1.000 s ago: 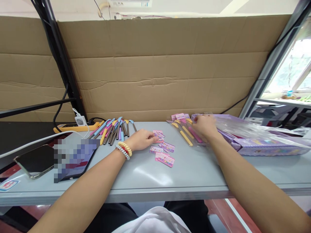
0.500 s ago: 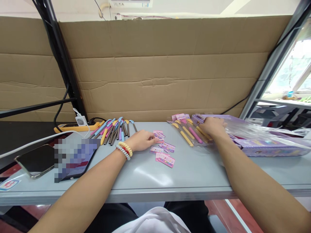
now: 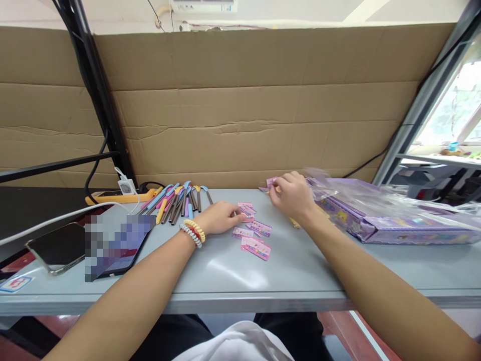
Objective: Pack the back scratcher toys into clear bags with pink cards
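Smooth grey tabletop (image 3: 210,273) beneath both hands. Purple printed cardboard box (image 3: 421,230), clear film on top, right of the right grip (image 3: 295,196). That grip: fingers bent, clamped or apart, can't tell; yellow piece (image 3: 294,223) mostly hidden beneath. Slim metal rods with coloured handles (image 3: 175,203), heaped left of left grip (image 3: 218,218). Small pink rectangular cards (image 3: 256,247) at left fingertips and just right; pinch unclear.

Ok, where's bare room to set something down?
Between the pink cards and the table's front edge; also in front of the purple box, right of the right forearm. Crowded: left, around the colourful sticks and phones; back right, around the right hand and clear plastic.
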`<move>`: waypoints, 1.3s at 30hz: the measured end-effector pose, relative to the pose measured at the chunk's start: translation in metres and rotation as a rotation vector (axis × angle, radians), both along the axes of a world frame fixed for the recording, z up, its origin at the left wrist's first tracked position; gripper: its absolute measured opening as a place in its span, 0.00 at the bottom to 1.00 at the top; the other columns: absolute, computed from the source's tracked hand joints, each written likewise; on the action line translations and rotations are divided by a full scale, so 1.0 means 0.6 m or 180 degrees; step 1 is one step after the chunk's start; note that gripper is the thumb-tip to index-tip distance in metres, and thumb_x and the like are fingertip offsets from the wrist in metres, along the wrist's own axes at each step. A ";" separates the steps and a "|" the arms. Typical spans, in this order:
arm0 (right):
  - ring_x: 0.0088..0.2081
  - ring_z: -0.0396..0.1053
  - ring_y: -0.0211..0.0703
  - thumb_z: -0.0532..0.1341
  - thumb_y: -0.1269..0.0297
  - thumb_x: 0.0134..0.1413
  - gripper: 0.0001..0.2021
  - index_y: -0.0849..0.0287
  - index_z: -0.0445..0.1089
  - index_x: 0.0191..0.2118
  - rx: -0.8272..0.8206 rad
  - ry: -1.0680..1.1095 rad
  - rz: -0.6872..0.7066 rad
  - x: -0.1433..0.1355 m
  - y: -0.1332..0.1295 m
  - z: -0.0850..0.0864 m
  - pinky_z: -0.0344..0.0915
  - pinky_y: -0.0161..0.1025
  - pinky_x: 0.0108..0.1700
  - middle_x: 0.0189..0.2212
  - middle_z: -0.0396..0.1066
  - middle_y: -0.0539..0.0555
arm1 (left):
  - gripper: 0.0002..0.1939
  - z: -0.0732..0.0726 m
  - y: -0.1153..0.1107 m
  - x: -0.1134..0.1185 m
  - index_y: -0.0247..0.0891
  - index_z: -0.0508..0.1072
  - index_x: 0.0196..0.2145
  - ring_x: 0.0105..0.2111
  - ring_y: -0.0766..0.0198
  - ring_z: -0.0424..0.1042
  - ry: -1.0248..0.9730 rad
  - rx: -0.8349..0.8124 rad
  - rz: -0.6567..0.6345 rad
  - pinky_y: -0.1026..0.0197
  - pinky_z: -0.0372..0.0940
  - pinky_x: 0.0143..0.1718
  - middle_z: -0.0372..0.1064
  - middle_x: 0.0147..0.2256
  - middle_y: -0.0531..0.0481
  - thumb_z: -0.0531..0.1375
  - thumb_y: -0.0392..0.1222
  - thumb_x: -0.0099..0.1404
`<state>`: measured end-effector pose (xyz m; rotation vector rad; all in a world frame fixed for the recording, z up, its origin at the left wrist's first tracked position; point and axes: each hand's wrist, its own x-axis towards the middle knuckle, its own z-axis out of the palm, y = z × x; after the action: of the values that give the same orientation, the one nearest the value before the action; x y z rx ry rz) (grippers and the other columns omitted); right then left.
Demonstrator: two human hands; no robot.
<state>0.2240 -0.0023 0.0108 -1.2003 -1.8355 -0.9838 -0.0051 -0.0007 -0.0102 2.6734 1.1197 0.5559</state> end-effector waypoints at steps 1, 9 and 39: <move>0.30 0.61 0.46 0.55 0.70 0.49 0.09 0.61 0.69 0.23 0.0111 -0.0129 0.0119 -0.012 -0.006 -0.001 0.56 0.41 0.34 0.22 0.68 0.58 | 0.24 0.000 0.000 0.000 0.39 0.74 0.34 0.25 0.64 0.66 -0.0003 0.0004 0.0005 0.64 0.53 0.25 0.70 0.25 0.50 0.47 0.59 0.63; 0.28 0.54 0.42 0.56 0.71 0.49 0.10 0.60 0.66 0.20 0.0469 -0.0786 0.0908 -0.068 -0.036 -0.011 0.51 0.40 0.31 0.19 0.63 0.54 | 0.20 -0.003 -0.001 0.001 0.41 0.69 0.45 0.28 0.63 0.70 -0.0143 0.0036 -0.0024 0.64 0.58 0.28 0.72 0.29 0.52 0.51 0.55 0.62; 0.31 0.67 0.43 0.48 0.63 0.56 0.17 0.59 0.64 0.49 -0.1247 0.0949 0.1877 -0.026 -0.026 -0.008 0.61 0.42 0.38 0.28 0.70 0.52 | 0.15 0.012 0.003 -0.001 0.37 0.76 0.41 0.41 0.61 0.72 -0.1990 0.0284 0.0040 0.61 0.65 0.41 0.75 0.43 0.47 0.54 0.44 0.62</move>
<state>0.2087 -0.0178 0.0059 -0.8653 -2.0068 -0.1142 -0.0054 0.0014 -0.0030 2.2821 0.9318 1.3461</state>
